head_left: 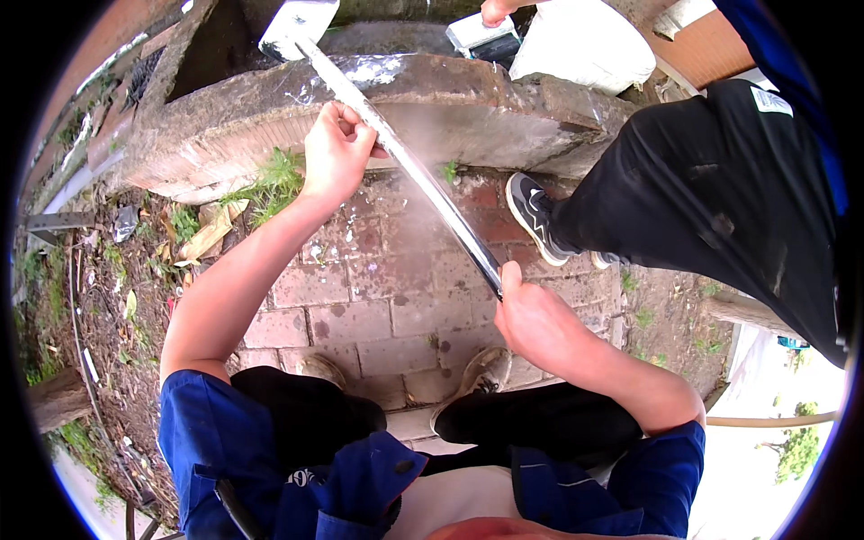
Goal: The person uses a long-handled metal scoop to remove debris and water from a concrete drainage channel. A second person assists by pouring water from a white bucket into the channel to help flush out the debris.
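Head view, pole: a long, straight, white-smeared metal pole (421, 180) is lying ahead of the body, its long axis slanting from far left to near right.
Pole head: a flat, white-coated blade (310, 18) is sitting at the far end, above or on the weathered masonry trough (270, 121); contact is unclear.
Nearer hand: the bare left hand (337, 148) is standing closer to the blade.
Left fingers: curling against the mid-shaft; I cannot tell whether they are closing around it.
Right hand: the bare right hand (535, 315) is clenching the dark near end.
Containers: the trough's contents are staying unclear; a rounded white container (585, 45) is standing beyond the wall, its inside hidden.
Beside it: another person's hand (495, 11) is holding a white-and-dark boxy object (481, 34).
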Motion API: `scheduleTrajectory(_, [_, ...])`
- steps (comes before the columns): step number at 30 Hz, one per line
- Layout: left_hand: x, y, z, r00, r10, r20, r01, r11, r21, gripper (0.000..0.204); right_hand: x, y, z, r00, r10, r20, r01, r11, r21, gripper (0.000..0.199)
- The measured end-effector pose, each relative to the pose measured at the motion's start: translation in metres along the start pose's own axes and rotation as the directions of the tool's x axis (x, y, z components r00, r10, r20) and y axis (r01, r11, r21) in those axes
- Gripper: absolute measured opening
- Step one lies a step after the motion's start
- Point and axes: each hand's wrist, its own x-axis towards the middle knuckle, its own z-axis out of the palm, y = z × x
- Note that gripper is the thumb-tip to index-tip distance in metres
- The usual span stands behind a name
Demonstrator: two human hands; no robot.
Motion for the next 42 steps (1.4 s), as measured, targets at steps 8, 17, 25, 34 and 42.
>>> scheduleTrajectory(8, [0.002, -0.002, -0.002, 0.998, 0.018, 0.057, -0.021, 0.999, 0.045, 0.015, 0.003, 0.001, 0.001, 0.999, 0.040, 0.025, -0.041, 0.998, 0.042, 0.024])
scheduleTrajectory(17, [0.002, -0.018, -0.011, 0.984, 0.075, 0.160, -0.050, 0.986, -0.157, 0.007, 0.006, 0.008, 0.001, 1.000, -0.006, 0.011, 0.004, 0.990, 0.144, 0.024])
scheduleTrajectory(25, [-0.002, -0.016, -0.013, 0.995, 0.061, 0.082, -0.051, 0.992, -0.111, 0.013, 0.006, 0.007, 0.001, 0.999, -0.029, 0.030, 0.021, 0.972, 0.234, 0.026])
scheduleTrajectory(34, [-0.002, -0.023, -0.014, 0.996, 0.076, 0.052, -0.071, 0.992, -0.101, 0.020, 0.005, 0.002, -0.003, 0.983, -0.007, 0.185, -0.081, 0.883, 0.462, 0.027])
scheduleTrajectory(42, [0.000, -0.020, -0.015, 1.000, 0.009, 0.000, -0.009, 0.998, -0.057, 0.017, 0.006, 0.007, -0.002, 0.976, -0.016, 0.215, -0.102, 0.843, 0.528, 0.026])
